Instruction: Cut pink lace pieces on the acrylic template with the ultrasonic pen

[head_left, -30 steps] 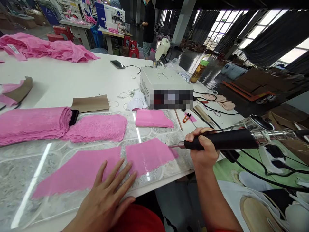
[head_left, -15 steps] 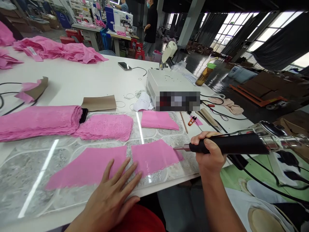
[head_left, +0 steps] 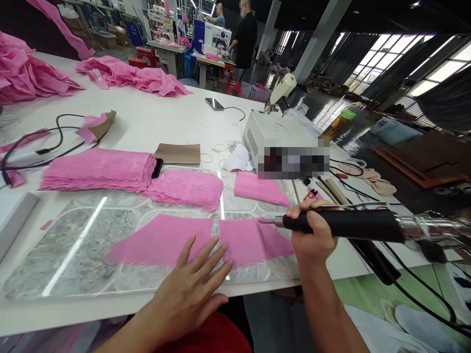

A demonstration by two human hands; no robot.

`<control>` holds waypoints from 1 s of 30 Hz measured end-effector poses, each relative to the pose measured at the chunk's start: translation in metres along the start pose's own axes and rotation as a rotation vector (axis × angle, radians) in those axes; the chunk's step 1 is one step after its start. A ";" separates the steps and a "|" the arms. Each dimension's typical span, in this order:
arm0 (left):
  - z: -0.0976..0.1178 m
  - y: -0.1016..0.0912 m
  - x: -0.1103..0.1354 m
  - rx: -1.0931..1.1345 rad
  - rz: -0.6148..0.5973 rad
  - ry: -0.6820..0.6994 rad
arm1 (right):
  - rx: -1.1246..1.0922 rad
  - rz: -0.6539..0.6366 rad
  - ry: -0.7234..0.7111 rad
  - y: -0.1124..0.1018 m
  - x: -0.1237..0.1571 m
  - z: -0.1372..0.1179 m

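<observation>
head view: left hand spans the table edge, fingers over pink cloth.

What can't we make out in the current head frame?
All head view:
- Front panel of the box: masked by pixelation.
- Black-handled tool: far end cut off by the right edge; part of its grip hidden by the right hand.
- Tip: too small to tell whether it touches the right pink piece.
- Left pink piece: part of it is covered by the left hand.
</observation>
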State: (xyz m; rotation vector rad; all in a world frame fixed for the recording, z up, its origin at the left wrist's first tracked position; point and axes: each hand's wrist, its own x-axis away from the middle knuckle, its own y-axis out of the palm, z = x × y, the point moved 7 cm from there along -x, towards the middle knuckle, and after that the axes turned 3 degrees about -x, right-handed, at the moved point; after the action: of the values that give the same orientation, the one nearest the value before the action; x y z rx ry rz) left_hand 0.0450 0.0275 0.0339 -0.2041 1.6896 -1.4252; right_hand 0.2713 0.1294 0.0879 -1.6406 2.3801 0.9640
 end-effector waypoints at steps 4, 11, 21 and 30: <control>-0.001 0.000 0.001 0.002 0.012 -0.006 | 0.003 -0.033 0.005 0.009 0.000 0.010; -0.001 -0.002 0.000 0.020 0.011 -0.012 | 0.021 -0.035 -0.004 0.010 0.000 0.010; -0.001 -0.001 0.000 0.031 -0.003 -0.012 | 0.027 -0.052 0.001 0.011 0.000 0.014; -0.002 -0.001 0.001 0.018 -0.012 -0.018 | 0.044 -0.037 -0.003 0.013 -0.001 0.012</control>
State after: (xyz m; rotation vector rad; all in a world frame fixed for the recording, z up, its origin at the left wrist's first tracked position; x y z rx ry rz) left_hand 0.0431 0.0278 0.0343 -0.2164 1.6632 -1.4424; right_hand 0.2577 0.1396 0.0848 -1.6602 2.3426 0.9008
